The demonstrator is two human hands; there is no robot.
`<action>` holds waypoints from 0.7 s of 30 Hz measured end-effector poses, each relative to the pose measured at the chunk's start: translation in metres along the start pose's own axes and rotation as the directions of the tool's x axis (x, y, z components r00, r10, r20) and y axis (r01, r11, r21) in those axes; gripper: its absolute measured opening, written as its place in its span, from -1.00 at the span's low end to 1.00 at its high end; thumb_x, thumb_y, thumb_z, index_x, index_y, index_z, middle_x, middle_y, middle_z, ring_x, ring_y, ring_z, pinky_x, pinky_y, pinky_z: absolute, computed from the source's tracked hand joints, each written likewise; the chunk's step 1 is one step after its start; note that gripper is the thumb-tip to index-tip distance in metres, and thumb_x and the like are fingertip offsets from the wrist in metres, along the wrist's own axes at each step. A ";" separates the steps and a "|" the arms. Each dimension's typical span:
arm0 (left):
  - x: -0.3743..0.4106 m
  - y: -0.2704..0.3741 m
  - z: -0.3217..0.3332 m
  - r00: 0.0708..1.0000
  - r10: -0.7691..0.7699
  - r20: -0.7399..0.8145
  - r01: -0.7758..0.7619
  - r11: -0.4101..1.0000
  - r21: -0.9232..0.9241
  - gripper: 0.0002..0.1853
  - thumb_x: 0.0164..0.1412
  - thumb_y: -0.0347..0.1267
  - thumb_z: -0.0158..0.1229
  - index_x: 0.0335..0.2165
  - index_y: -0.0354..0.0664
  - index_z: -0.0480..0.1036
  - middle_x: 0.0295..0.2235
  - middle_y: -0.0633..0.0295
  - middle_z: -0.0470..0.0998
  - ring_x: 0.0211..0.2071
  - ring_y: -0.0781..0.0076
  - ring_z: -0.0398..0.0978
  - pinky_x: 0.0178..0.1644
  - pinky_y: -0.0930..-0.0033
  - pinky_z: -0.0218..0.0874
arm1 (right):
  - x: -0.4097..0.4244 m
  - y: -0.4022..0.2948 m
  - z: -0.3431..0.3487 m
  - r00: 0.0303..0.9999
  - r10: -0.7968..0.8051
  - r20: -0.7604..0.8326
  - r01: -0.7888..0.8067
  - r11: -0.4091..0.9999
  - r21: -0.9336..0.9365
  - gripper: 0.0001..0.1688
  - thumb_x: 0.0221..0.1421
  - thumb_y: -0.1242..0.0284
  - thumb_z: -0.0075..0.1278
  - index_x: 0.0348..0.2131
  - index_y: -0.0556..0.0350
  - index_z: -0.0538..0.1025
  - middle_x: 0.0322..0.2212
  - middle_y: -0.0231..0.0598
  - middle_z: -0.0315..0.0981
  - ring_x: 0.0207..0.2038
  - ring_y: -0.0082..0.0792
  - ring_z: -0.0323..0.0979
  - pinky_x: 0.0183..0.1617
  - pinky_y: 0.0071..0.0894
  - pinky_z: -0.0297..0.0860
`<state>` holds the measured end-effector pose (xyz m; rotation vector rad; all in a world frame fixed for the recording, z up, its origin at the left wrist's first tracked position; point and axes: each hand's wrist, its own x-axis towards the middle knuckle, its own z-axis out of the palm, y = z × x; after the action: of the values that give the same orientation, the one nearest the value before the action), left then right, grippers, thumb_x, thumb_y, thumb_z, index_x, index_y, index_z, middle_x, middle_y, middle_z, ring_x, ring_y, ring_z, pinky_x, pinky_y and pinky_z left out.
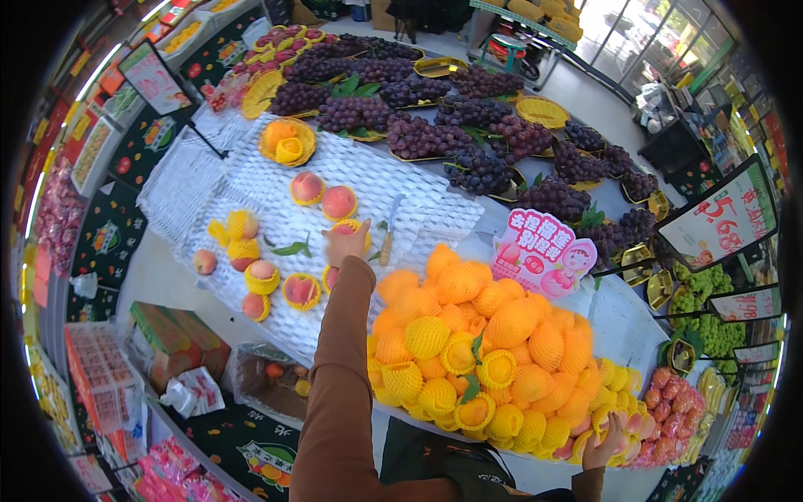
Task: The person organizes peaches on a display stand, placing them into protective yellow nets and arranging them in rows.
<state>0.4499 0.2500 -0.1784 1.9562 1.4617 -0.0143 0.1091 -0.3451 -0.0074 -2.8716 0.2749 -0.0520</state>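
My left hand (349, 245) is over a peach in a yellow foam net (344, 229), thumb and index finger apart. Whether it grips the fruit is unclear. Just right of it lies a knife with a wooden handle (386, 248). More peaches, some netted, are scattered to the left, among them a netted peach (302, 291) and a bare peach (204, 261). My right hand (602, 443) touches peaches (620, 421) at the near right end of the display; its grip cannot be made out. Between my arms rises a heap of fruit in orange and yellow foam nets (514, 332).
White foam padding (251, 182) covers the stand. Dark grapes (426, 135) line its far side. A pink sign (542, 251) stands behind the heap, and price signs (721, 216) lean in from the right. An open carton (266, 379) and a fruit box (179, 345) sit below left.
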 end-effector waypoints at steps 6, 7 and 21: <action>0.026 0.010 0.004 0.999 -0.042 0.027 0.037 0.986 0.163 0.13 -0.35 0.06 0.38 0.13 -0.22 0.04 -0.01 -0.16 0.28 -0.03 -0.03 0.37 0.05 0.04 0.19 | 0.001 -0.076 -0.005 0.998 0.001 -0.065 -0.001 1.000 0.000 -0.39 -0.05 0.59 -0.12 0.07 0.19 0.26 0.08 0.04 0.14 0.16 0.07 0.09 0.23 -0.07 0.03; 0.030 0.003 0.000 0.999 -0.015 0.051 0.010 0.995 0.100 0.10 -0.33 0.04 0.38 0.13 -0.22 0.05 -0.01 -0.14 0.28 -0.02 -0.02 0.36 0.06 0.05 0.17 | 0.002 -0.083 -0.006 0.997 0.019 -0.068 -0.017 1.000 0.026 -0.41 -0.03 0.58 -0.13 0.06 0.19 0.26 0.09 0.02 0.13 0.17 0.06 0.08 0.24 -0.06 0.02; -0.253 -0.025 -0.114 -0.179 0.970 -0.166 -0.779 -0.242 -0.578 0.05 -0.34 -0.28 0.50 0.11 -0.13 0.05 0.07 -0.07 0.19 0.05 0.04 0.26 0.08 0.08 0.17 | 0.083 -0.180 -0.023 0.814 -0.398 0.423 -0.354 0.236 0.905 -0.26 0.06 0.64 -0.08 0.21 0.05 0.07 0.15 -0.15 0.03 0.14 -0.23 0.19 0.14 -0.30 0.22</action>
<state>0.2921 0.0997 -0.0042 1.8630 -0.7072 0.6211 0.2219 -0.1954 0.0616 -1.4165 0.0084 0.4998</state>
